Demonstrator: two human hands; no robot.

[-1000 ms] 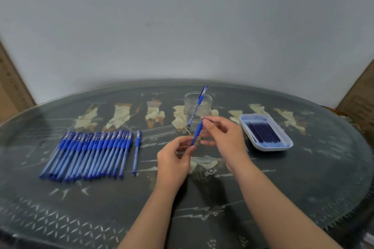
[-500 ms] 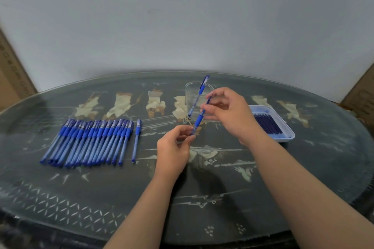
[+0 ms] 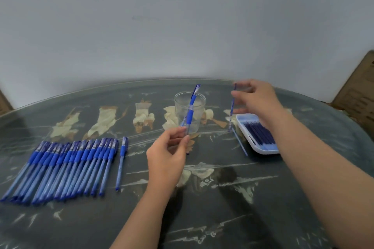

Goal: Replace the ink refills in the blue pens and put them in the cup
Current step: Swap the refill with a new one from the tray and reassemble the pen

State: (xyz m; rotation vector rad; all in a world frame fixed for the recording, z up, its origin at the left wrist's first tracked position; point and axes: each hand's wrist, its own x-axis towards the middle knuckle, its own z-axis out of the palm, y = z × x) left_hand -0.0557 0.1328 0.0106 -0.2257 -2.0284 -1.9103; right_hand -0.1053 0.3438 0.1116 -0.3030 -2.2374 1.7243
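L hand (image 3: pixel 168 153) pinches a pen barrel (image 3: pixel 189 117) in front of the cup (image 3: pixel 199 105), R hand (image 3: pixel 257 101) pinches a refill (image 3: pixel 232 107) upright above the worktop (image 3: pixel 202 208), just left of the tray (image 3: pixel 263 150).
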